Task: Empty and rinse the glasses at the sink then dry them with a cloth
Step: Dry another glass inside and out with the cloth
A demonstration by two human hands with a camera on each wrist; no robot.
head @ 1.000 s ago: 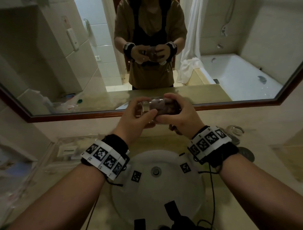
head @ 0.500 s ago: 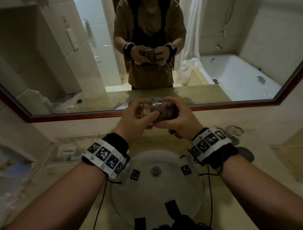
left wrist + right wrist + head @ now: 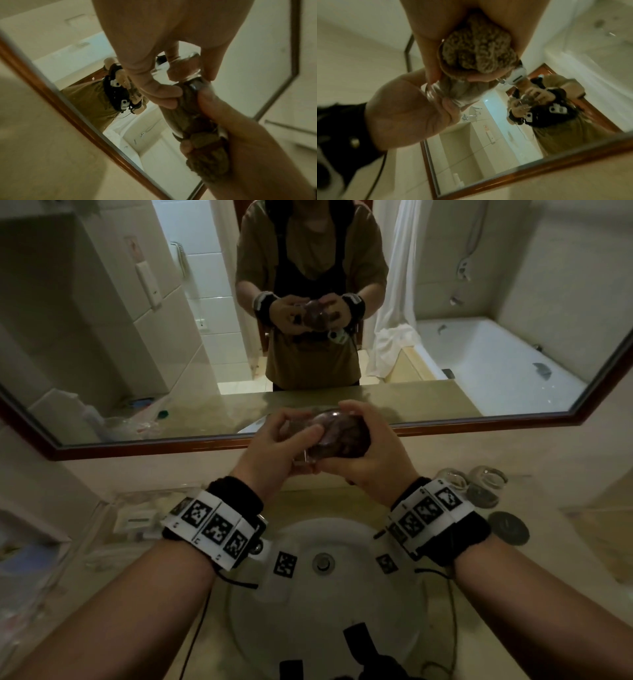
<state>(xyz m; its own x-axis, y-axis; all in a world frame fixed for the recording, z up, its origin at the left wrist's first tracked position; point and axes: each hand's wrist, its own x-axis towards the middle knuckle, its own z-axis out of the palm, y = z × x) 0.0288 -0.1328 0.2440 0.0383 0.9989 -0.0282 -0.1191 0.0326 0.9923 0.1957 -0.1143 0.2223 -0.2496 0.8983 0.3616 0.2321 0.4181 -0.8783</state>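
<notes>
Both hands hold one clear drinking glass (image 3: 337, 436) lying on its side, raised in front of the wood-framed wall mirror (image 3: 513, 419) and above the round white basin (image 3: 394, 628). The left hand (image 3: 274, 446) is curled round the glass's thick base end, thumb laid across the wall. The right hand (image 3: 371, 453) is curled round the mouth end, and its fingers press a wad of brown nubbly cloth (image 3: 477, 54) into the opening; the right wrist view shows the cloth filling the rim, with more of it visible through the glass wall.

Compared with a second ago, the glass sits slightly higher and has turned a little in the hands. The left thumb now lies further over the glass, and the bulge of the cloth inside looks different (a small change, but a real one). I judge this to be a twist of the drying stroke: the glass is already emptied and rinsed, and its inside is being wiped.

Three more clear glass pieces (image 3: 479, 486) stand on the beige stone counter (image 3: 565, 542) to the right of the basin, next to a dark round coaster (image 3: 508, 528). Whether they are dry yet cannot be told.
</notes>
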